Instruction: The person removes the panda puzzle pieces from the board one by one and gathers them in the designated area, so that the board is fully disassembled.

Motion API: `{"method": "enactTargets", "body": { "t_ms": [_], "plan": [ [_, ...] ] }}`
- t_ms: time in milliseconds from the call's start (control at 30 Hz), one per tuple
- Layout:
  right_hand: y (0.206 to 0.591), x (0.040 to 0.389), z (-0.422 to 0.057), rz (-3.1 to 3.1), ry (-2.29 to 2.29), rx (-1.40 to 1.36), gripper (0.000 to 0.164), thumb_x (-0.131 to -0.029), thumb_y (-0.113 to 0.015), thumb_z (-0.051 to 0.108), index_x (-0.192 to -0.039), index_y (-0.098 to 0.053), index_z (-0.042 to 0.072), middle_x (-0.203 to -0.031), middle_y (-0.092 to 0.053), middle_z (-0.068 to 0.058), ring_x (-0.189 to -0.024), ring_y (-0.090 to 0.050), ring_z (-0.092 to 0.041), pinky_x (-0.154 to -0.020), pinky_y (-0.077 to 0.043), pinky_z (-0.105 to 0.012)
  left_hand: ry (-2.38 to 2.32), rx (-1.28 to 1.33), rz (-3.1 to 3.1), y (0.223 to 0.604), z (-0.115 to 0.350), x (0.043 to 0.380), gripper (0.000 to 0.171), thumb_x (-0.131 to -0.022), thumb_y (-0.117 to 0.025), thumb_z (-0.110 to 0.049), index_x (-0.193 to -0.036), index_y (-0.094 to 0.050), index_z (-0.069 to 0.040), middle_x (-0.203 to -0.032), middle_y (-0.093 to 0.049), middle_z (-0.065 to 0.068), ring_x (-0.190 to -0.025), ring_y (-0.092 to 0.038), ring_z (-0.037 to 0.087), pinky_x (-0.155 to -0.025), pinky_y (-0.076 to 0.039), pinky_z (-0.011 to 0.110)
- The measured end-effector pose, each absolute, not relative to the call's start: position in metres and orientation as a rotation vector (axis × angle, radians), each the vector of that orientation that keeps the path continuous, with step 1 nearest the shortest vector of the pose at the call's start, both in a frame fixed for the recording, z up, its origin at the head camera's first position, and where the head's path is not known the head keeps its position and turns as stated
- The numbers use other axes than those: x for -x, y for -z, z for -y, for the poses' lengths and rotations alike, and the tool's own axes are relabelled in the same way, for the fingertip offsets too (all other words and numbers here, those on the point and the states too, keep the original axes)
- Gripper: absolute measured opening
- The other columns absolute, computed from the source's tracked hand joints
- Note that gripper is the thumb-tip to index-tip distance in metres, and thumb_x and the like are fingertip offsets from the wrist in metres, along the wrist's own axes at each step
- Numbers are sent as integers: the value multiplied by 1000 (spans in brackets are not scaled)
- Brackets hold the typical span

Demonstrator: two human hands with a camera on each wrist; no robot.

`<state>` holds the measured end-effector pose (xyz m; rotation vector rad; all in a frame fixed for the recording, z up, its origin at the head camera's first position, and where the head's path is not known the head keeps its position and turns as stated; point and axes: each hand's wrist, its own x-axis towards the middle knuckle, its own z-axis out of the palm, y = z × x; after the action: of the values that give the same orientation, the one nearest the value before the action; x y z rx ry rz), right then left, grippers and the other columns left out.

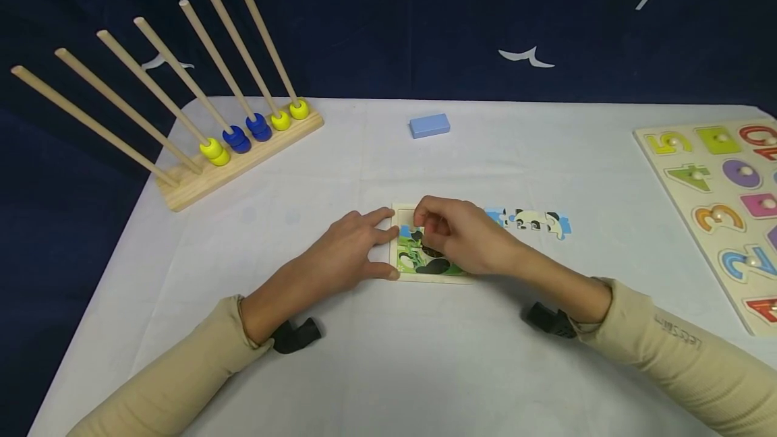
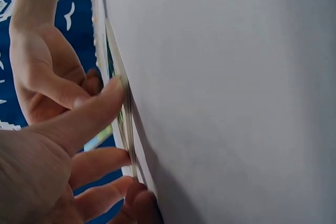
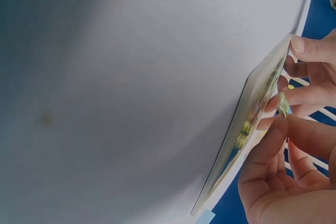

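A small panda jigsaw board [image 1: 434,279] with a pale wooden rim lies on the table, its lower part filled with green, black and white pieces. Along its left edge rests my left hand [image 1: 340,251], with the fingers spread and their tips touching the rim. My right hand [image 1: 470,235] is over the board. Between its thumb and index finger it pinches a small puzzle piece [image 3: 284,104] with a greenish face, held just above the board. Right of the board lie several loose panda pieces [image 1: 534,222], partly behind the right hand.
At the back left stands a wooden bead rack [image 1: 243,166] with tall pegs and yellow and blue beads. A blue block [image 1: 429,125] lies at the back middle. On the right is a number and shape peg puzzle [image 1: 698,214]. Dark blue cloth [image 1: 388,25] hangs behind the white-covered table [image 1: 388,369].
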<state>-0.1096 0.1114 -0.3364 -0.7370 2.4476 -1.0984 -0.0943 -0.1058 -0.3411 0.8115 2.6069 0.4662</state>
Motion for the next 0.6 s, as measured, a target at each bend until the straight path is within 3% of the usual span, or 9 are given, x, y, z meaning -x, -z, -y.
{"method": "enactTargets", "body": {
  "t_ms": [200,400,600],
  "plan": [
    [335,108,-119,-2431,1123,710,16,-91,-59,-5,-98,-62,9,-76,-55,-1,-68,-52,-19,-65,-45,-33,-501,-796,-2565,341,111,97,68,-84,-79,-39,-140,-56,-7,-156,-35,11,-123,-49,35,-100,-42,43],
    [333,106,-131,-2431,1161,685,17,-91,-58,-7,-97,-63,9,-77,-56,-1,-69,-52,-19,-66,-44,-31,-572,-730,-2500,339,113,104,68,-83,-81,-36,-141,-54,-12,-162,-23,7,-141,-33,35,-112,-29,47],
    [328,104,-144,-2457,1173,683,18,-91,-58,-8,-98,-63,8,-79,-56,-2,-72,-52,-20,-67,-44,-29,-575,-758,-2507,340,115,104,67,-82,-81,-35,-140,-56,-11,-159,-29,4,-137,-39,32,-109,-33,44]
  ]
}}
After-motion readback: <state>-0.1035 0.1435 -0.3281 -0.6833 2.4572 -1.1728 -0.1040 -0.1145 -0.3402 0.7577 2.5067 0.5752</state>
